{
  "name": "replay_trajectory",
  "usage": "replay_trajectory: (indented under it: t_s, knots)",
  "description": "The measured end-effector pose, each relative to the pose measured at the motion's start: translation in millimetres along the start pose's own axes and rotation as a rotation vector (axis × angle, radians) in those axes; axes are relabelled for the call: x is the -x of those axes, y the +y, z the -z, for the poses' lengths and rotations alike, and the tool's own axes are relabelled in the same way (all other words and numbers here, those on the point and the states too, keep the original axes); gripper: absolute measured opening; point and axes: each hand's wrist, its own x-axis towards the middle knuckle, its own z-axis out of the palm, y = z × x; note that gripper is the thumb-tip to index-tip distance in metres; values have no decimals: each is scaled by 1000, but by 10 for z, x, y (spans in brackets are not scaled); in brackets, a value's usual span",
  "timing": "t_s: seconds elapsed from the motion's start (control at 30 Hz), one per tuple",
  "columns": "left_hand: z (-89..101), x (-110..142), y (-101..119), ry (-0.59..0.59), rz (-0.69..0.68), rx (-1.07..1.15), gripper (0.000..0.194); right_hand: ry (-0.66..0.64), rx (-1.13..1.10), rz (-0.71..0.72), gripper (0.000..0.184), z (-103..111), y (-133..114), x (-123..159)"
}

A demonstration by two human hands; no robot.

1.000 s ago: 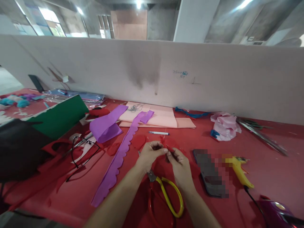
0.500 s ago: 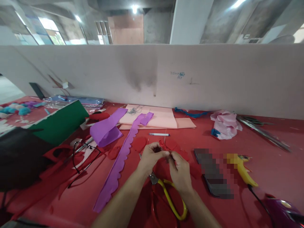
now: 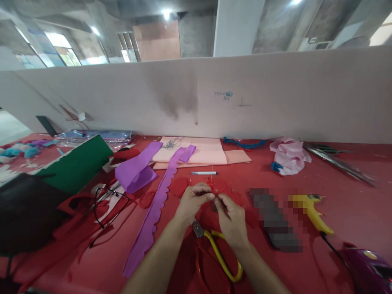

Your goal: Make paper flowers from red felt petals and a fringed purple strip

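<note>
My left hand (image 3: 193, 201) and my right hand (image 3: 232, 218) meet above the red table, thumbs and fingers pinched closely together. Between the fingertips is a small crumpled piece of red material (image 3: 210, 183), with a thin pale strand rising above it. Its exact form is hard to make out. Several flat red cut pieces (image 3: 178, 186) lie around and beneath the hands, blending with the tabletop. Below, between my forearms, rest scissors (image 3: 225, 263) with yellow and red handles; my left hand hides their blades.
A scalloped purple strip (image 3: 150, 222), eyeglasses (image 3: 112, 204) and a green board (image 3: 81, 165) lie leftward. A white pen (image 3: 204, 173) sits beyond the hands, before peach sheets (image 3: 208, 151). Rightward are a dark phone-like slab (image 3: 274, 220), yellow glue gun (image 3: 317, 218) and crumpled pink material (image 3: 289, 155).
The camera view has tilted and shifted slightly. Both hands stay pinched together in nearly the same place, and more red material shows between the fingertips.
</note>
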Motion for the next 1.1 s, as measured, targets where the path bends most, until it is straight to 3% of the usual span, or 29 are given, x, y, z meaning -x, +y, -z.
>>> replay_trajectory:
  t_s: [0.1, 0.3, 0.43, 0.57, 0.8, 1.1]
  knots:
    - [-11, 3, -16, -19, -12, -14, 13, -12, 6, -24, 27, -16, -7, -5]
    - [-38, 9, 29, 90, -26, 27, 16, -10, -74, -55, 22, -32, -41, -9]
    - [-50, 10, 30, 134, -33, 94, 21, 12, -79, -1, 18, -41, -35, -1]
    - [-48, 19, -11, 87, -9, 105, 21, 13, -169, -70, 23, -32, -26, -15]
    - [-44, 47, 45, -97, 31, 76, 20, -63, -639, -285, 29, -55, 7, -68]
    - [-37, 19, 43, 2, -18, 4, 18, -42, -715, -335, 34, -92, -3, -68]
